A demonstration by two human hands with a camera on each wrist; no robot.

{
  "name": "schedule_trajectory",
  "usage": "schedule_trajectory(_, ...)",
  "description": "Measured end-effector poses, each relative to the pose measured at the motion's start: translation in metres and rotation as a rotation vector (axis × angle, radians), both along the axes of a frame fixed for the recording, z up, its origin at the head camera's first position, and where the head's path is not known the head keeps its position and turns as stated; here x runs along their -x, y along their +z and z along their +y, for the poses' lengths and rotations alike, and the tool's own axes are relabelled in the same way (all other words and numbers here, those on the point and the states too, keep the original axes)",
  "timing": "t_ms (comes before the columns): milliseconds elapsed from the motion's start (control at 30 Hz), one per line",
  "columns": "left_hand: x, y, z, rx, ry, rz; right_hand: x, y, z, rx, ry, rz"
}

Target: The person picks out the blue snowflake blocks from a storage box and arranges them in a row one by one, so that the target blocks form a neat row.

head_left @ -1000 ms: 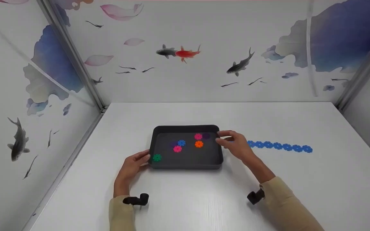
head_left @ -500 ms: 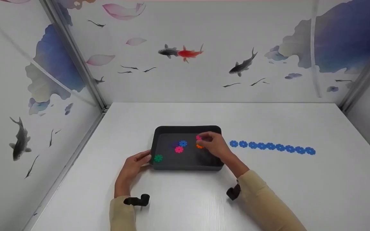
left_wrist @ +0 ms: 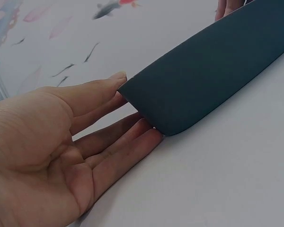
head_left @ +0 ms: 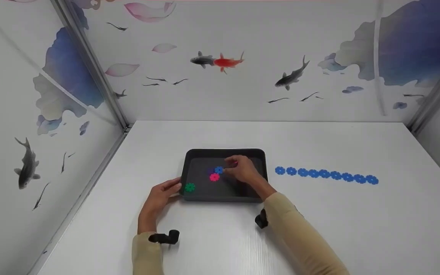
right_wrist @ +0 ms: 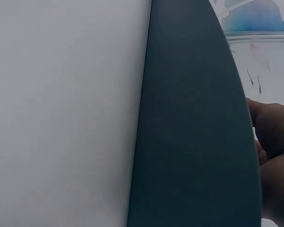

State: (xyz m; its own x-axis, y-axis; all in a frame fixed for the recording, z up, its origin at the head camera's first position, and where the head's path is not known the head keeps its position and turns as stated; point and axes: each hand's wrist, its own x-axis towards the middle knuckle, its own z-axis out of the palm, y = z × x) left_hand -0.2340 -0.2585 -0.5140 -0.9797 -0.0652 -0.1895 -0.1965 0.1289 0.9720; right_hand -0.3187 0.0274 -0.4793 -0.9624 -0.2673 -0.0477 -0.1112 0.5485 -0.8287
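Note:
A dark grey tray [head_left: 220, 198] lies on the white table. My left hand [head_left: 159, 198] touches its left side; in the left wrist view the thumb is at the rim and the fairly straight fingers lie against the outer wall. Over the tray is my right hand [head_left: 243, 170], thumb and forefinger apart, nothing seen between them. Close to its fingertips lies a blue snowflake disc [head_left: 219, 170], beside a dark purple disc [head_left: 211, 171] and a pink disc [head_left: 214, 177]. A green disc [head_left: 190, 187] sits in the near left corner. The right hand mostly hides another pink disc.
To the right of the tray, several blue snowflake discs [head_left: 324, 173] form a row on the table [head_left: 319, 221]. Patterned walls [head_left: 243, 99] enclose the table at the back and sides. In the right wrist view, the tray wall covers much of the right hand.
My right hand has moved left from beside the tray's right rim, across the orange disc, to near the blue disc inside. The left hand stays at the tray's left side.

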Motion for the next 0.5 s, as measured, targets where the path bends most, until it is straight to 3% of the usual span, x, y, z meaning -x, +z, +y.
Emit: schedule_trajectory(500, 0.001, -0.002, 0.000, -0.020, 0.023, -0.001, 0.016, -0.002, -0.015, -0.183, 0.117, 0.042)
